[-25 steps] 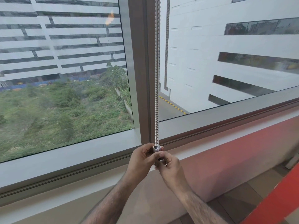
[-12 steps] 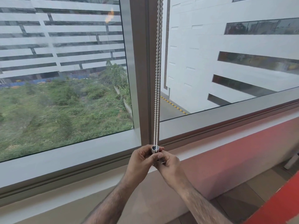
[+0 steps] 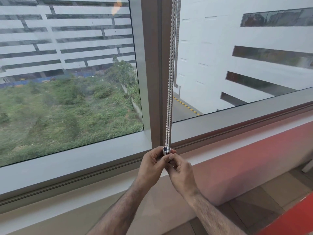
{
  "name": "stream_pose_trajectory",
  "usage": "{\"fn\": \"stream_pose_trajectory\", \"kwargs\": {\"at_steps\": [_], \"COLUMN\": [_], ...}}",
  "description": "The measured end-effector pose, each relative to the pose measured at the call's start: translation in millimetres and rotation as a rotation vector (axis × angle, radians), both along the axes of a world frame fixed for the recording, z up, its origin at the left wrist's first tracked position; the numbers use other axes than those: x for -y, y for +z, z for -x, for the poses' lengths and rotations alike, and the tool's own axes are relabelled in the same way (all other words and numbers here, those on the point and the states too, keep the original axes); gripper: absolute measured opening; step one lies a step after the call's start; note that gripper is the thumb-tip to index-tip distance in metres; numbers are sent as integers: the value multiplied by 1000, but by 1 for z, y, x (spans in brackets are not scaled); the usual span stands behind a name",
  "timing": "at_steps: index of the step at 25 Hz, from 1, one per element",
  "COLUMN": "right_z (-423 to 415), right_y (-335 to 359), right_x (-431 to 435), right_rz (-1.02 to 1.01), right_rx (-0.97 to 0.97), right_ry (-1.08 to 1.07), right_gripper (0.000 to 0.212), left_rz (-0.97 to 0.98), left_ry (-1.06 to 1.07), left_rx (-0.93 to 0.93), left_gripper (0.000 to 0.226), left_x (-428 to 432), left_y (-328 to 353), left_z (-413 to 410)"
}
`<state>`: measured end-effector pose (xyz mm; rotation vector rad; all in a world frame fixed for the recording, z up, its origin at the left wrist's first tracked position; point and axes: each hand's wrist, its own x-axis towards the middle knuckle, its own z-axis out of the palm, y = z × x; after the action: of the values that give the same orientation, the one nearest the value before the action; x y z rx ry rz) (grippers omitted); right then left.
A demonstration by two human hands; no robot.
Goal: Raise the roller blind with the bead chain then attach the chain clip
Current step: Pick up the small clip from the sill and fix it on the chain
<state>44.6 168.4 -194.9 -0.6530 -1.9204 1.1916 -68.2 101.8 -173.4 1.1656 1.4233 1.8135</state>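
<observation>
A white bead chain (image 3: 170, 82) hangs as two strands in front of the grey window mullion (image 3: 153, 73), running from the top of the view down to my hands. At its lower end sits a small grey chain clip (image 3: 165, 149), with both strands entering its top. My left hand (image 3: 152, 164) pinches the clip from the left. My right hand (image 3: 179, 168) closes on it from the right and below, thumb against the clip. The clip's lower part is hidden by my fingers. The roller blind itself is out of view.
The window frame's bottom rail (image 3: 76, 160) and a pale sill (image 3: 84, 216) run under my hands. A red wall panel (image 3: 245, 160) lies to the right, with a tiled floor (image 3: 271, 200) below it. Buildings and greenery show through the glass.
My hands have stayed at the chain's lower end, fingers shifting slightly around the clip. The chain's upper part has swayed a little to the right.
</observation>
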Motion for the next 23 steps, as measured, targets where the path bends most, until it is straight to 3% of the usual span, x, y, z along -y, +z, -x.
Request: {"fn": "stream_pose_trajectory", "kwargs": {"at_steps": [23], "right_z": [5], "right_y": [12], "right_x": [7], "right_rz": [71], "right_rx": [47], "right_ry": [-64], "right_gripper": [25], "left_rz": [53], "left_ry": [-60], "left_rx": [-7], "left_gripper": [8], "left_x": [1], "left_y": [15], "left_z": [4]}}
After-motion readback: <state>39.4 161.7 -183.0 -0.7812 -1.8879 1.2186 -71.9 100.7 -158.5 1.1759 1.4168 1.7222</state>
